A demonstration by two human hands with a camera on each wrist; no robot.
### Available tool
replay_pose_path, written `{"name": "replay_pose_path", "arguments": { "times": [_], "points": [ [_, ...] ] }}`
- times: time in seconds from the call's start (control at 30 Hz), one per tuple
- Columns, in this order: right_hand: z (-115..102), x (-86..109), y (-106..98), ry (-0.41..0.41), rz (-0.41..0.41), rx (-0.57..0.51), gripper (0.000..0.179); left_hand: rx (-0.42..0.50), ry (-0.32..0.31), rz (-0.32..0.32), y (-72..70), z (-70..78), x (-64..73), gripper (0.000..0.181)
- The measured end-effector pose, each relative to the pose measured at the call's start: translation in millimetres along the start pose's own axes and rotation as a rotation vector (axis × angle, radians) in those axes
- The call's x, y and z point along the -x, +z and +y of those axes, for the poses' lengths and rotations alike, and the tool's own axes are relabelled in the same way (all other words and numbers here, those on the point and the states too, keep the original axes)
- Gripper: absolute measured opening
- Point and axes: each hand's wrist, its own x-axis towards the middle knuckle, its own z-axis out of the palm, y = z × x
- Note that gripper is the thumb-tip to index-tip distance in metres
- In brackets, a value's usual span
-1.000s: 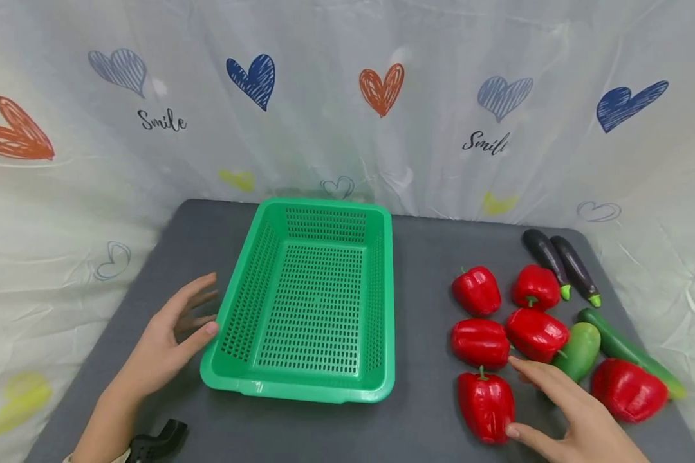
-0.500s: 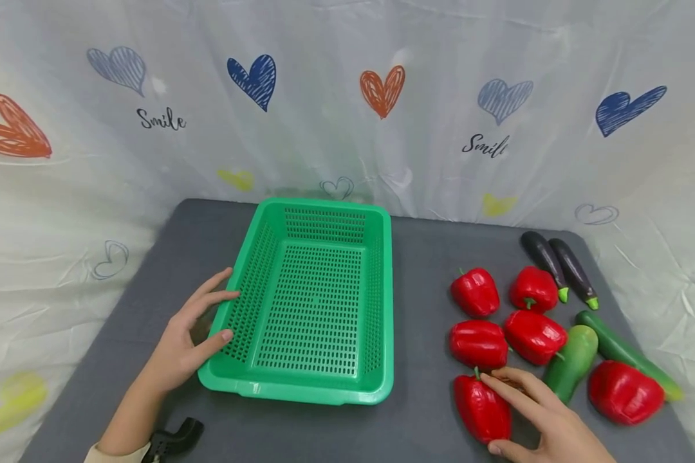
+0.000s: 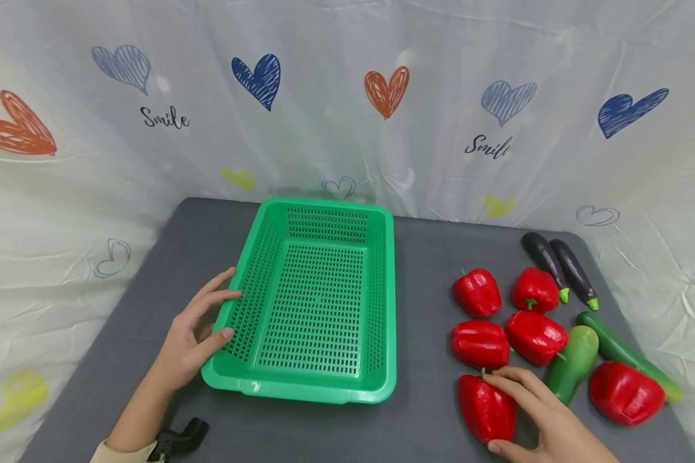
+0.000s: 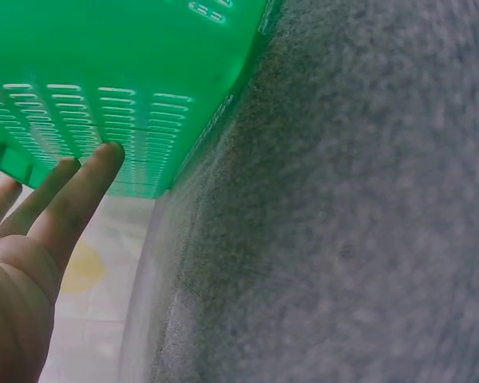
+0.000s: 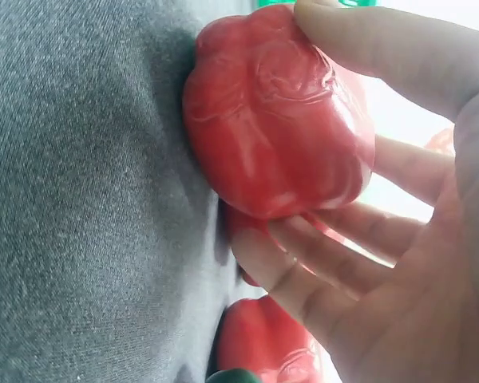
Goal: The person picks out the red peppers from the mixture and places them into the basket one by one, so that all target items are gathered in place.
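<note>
On the left, my left hand (image 3: 188, 344) holds the near-left rim of a green plastic basket (image 3: 298, 393). Its thumb lies over the rim, while in the left wrist view extended fingers (image 4: 80, 203) touch the slotted outer wall. At the front right, my right hand (image 3: 547, 421) grips a red bell pepper (image 3: 486, 408), thumb at its lower end and fingertips near the green stem. The right wrist view has the thumb and fingers around this bell pepper (image 5: 279, 120), which appears to rest on the grey cloth.
More red bell peppers (image 3: 479, 344) lie behind and right of the gripped one. A pale green vegetable (image 3: 573, 363), a long cucumber-like one (image 3: 625, 354) and two eggplants (image 3: 573, 270) lie farther right. A printed white curtain (image 3: 336, 128) borders the grey table (image 3: 423, 308).
My left hand has moved right onto the basket rim. My right hand has moved left and closed around the nearest bell pepper, which has tilted slightly. The last half second shows little difference.
</note>
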Motion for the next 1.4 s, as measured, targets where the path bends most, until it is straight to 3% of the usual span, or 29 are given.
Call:
{"name": "replay_pose_path", "arguments": {
  "times": [0.2,0.6,0.9,1.03,1.2,1.4],
  "points": [
    [-3.0,-0.9,0.7,0.019,0.016,0.063,0.095,0.037,0.025,0.018,1.2,-4.6,0.5,0.06],
    [-21.3,-5.6,-0.1,0.064,0.027,0.068,0.096,0.058,0.049,0.03,3.8,-3.1,-2.1,0.057],
    [-35.4,-17.4,-0.4,0.07,0.002,-0.023,0.091,0.07,0.051,0.031,4.2,-4.7,-0.1,0.057],
    [-39.6,-27.4,-3.4,-0.008,0.021,-0.053,0.089,0.087,0.057,0.033,5.0,-5.1,0.0,0.057],
    [-44.3,-39.0,-5.1,-0.135,0.087,0.024,0.091,0.085,0.055,0.032,5.7,-4.5,0.1,0.057],
    [-48.8,-55.2,-5.7,-0.301,0.224,0.084,0.098,0.077,0.05,0.021,4.4,-3.7,-0.1,0.057]
  ]
}}
